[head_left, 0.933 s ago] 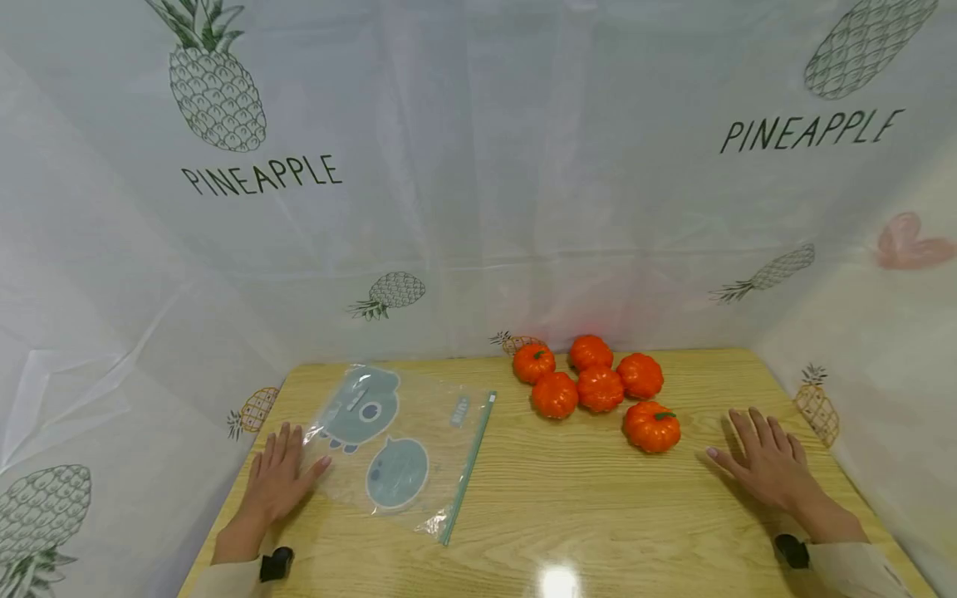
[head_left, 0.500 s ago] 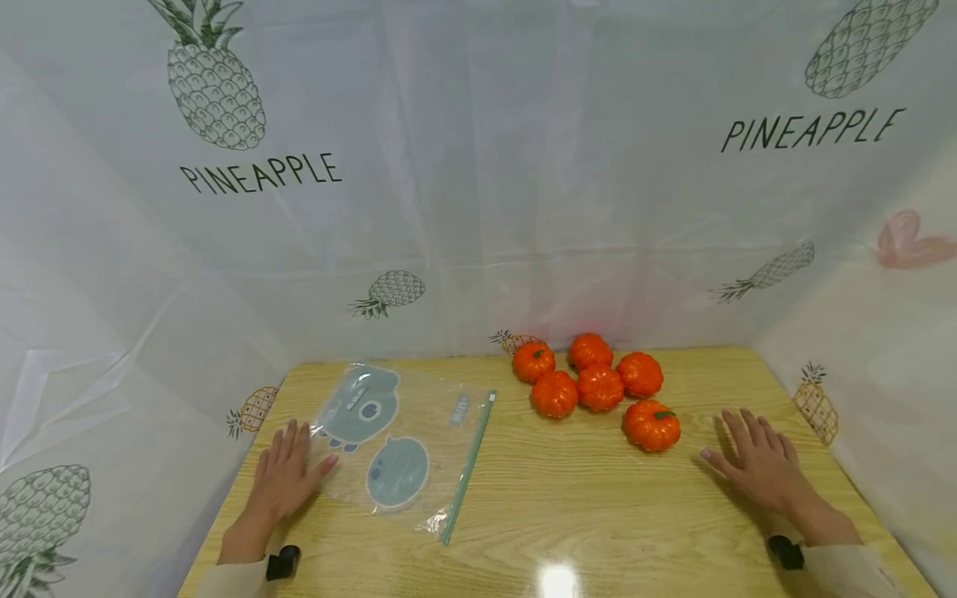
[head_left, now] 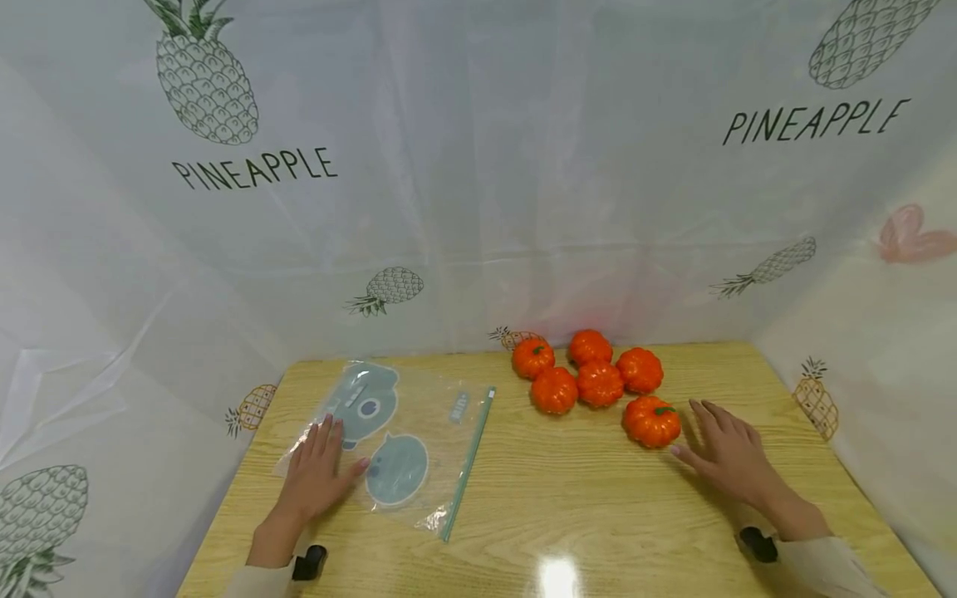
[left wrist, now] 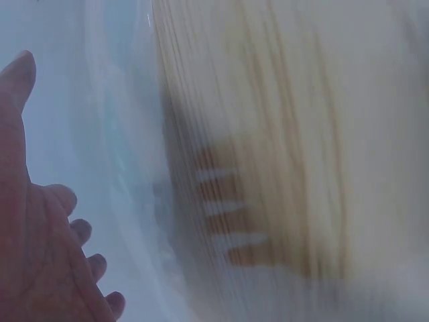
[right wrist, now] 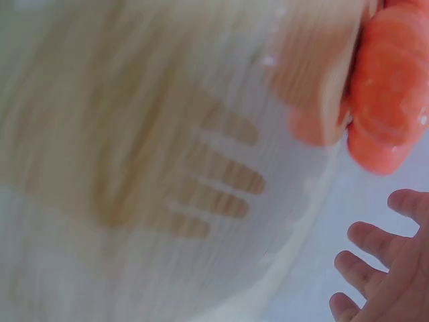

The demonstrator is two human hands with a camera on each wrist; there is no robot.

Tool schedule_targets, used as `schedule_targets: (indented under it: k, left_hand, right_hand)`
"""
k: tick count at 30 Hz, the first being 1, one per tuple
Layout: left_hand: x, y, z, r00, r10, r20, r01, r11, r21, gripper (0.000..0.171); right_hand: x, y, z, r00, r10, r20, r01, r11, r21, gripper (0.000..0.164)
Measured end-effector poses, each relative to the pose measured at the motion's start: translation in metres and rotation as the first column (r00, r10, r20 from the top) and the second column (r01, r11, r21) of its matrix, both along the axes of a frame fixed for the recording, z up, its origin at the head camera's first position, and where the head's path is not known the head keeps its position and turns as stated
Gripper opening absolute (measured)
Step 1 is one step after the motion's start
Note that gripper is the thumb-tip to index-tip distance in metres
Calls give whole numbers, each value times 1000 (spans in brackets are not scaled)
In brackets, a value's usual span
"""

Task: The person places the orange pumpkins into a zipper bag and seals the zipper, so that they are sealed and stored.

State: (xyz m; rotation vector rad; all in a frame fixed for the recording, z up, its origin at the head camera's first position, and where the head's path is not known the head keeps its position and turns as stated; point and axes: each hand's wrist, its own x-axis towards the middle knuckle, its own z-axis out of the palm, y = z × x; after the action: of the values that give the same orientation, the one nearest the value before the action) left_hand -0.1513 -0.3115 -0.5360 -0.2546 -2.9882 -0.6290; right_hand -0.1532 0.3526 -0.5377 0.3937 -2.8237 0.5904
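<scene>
My left hand (head_left: 316, 479), fingers extended, is over the left part of a clear zip bag (head_left: 449, 453) printed with blue-green cartoon figures. In the left wrist view the same hand (left wrist: 50, 248) shows spread fingers with nothing in them. My right hand (head_left: 725, 457) is just right of the nearest small orange pumpkin (head_left: 652, 422), thumb and fingers apart. The right wrist view has this hand (right wrist: 392, 261) with parted fingers close to a pumpkin (right wrist: 389, 87). Several more pumpkins (head_left: 601, 383) sit clustered behind it. The bag lies flat, its green slider strip (head_left: 469, 465) facing right.
A wood-grain table (head_left: 568, 498) carries everything. White sheeting (head_left: 463, 166) with pineapple prints stands at the back and along both sides. The pumpkin cluster lies near the table's back edge.
My left hand has moved right, from the bag's left edge to over it. My right hand has moved left toward the nearest pumpkin. Bag and pumpkins stay in place.
</scene>
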Motion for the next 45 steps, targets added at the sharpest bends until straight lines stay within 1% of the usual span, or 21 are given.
schedule_targets:
  k: [1, 4, 10, 14, 20, 22, 26, 28, 31, 38, 42, 45]
  left_hand:
    - [0, 4, -1, 1000, -9, -17, 9, 1000, -3, 93]
    - [3, 17, -1, 999, -31, -32, 31, 1000, -5, 91]
    - [9, 45, 6, 998, -69, 9, 69, 998, -5, 91]
    - [13, 63, 7, 996, -93, 13, 93, 996, 4, 90]
    - [21, 87, 5, 988, -152, -15, 152, 988, -2, 90]
    - [23, 94, 3, 986, -168, -14, 168, 986, 2, 90]
    - [27, 108, 4, 980, -197, 10, 197, 980, -25, 90]
    - [28, 115, 5, 979, -203, 34, 204, 978, -36, 88]
    - [31, 125, 5, 975, -219, 41, 221, 973, -68, 88]
    - [37, 141, -3, 969, -248, 10, 246, 954, -171, 87]
    - [40, 147, -6, 964, -264, -29, 251, 940, -230, 82]
    - [41, 150, -9, 963, -263, -57, 240, 935, -260, 78]
  right_hand:
    - [-1, -3, 1, 1000, 2, -7, -2, 1000, -4, 86]
    - [-3, -11, 2, 1000, 4, -19, -5, 1000, -5, 89]
    - [-5, -23, 4, 1000, 5, -22, -5, 1000, 3, 92]
    - [-6, -28, 4, 1000, -5, -16, 5, 1000, -4, 92]
    - [-10, -33, 1, 999, -28, 17, 28, 999, -27, 89]
    - [-11, -34, 1, 999, -33, 23, 33, 999, -36, 89]
    - [-14, -37, 0, 998, -46, 30, 48, 997, -55, 89]
    - [-15, -38, 0, 998, -50, 27, 52, 997, -64, 89]
    - [-15, -39, 1, 998, -55, 22, 57, 995, -77, 89]
    - [-17, -42, 2, 998, -64, 25, 66, 994, -87, 86]
    - [-17, -42, 1, 998, -57, 17, 58, 994, -94, 86]
    - [-17, -42, 1, 998, -55, 15, 56, 994, -96, 86]
